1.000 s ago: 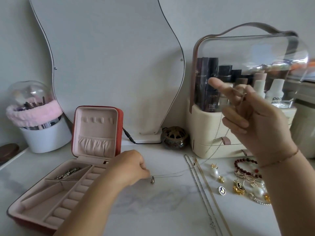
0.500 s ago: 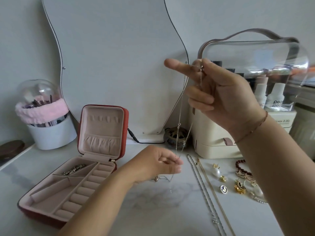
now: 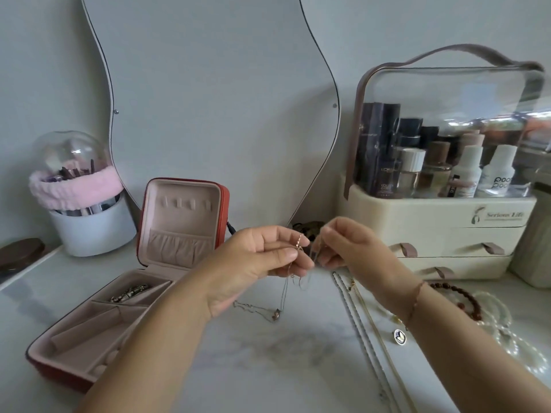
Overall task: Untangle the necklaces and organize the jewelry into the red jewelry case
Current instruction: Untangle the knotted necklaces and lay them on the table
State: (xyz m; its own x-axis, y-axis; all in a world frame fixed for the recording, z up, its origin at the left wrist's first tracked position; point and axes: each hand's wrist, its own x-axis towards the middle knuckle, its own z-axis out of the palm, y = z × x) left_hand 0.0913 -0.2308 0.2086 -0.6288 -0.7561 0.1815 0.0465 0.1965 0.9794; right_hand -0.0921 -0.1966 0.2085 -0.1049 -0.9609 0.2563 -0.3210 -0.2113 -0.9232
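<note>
Pinching thin necklace [image 3: 299, 245] between left hand [image 3: 253, 263] and right hand [image 3: 348, 242] mid-frame, right of open red jewelry case [image 3: 182, 204].

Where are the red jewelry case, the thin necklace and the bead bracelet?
red jewelry case [image 3: 223, 210]: head view, lid's red edge.
thin necklace [image 3: 277, 313]: head view, its pendant.
bead bracelet [image 3: 444, 286]: head view, dark red beads.

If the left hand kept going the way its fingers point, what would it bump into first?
Probably the right hand. The left hand points rightward, and the two nearly meet, both pinching the thin necklace. Depth is hard to judge, so it might slip just past.
</note>
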